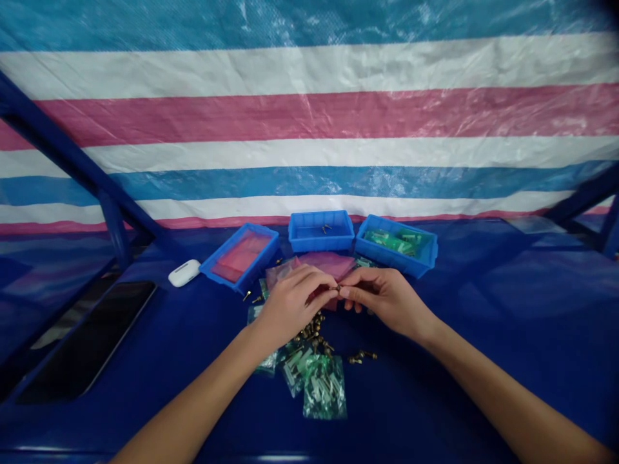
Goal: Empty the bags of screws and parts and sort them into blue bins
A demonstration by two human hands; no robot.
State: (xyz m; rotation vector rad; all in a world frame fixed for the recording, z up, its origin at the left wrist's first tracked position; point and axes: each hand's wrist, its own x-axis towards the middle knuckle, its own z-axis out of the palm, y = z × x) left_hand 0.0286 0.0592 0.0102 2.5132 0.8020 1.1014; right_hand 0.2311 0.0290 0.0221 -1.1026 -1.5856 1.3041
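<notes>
My left hand [293,299] and my right hand [387,298] meet at the fingertips over the middle of the blue table. Both pinch a small dark metal piece [337,289], mostly hidden by the fingers. Pink plastic bags [326,263] lie just behind and under the hands. Brass-coloured screws [314,328] are heaped below my left hand, and a few more [362,356] lie to the right of the heap. Green-tinted clear bags with pale pieces [325,388] lie in front of the screws.
Along the back stand three blue trays: the left [207,272] holds pink bags, the middle [322,243] a few small screws, the right [396,259] green bags. A white case [184,273] and a black phone [91,341] lie left. Striped sheeting [309,116] hangs behind.
</notes>
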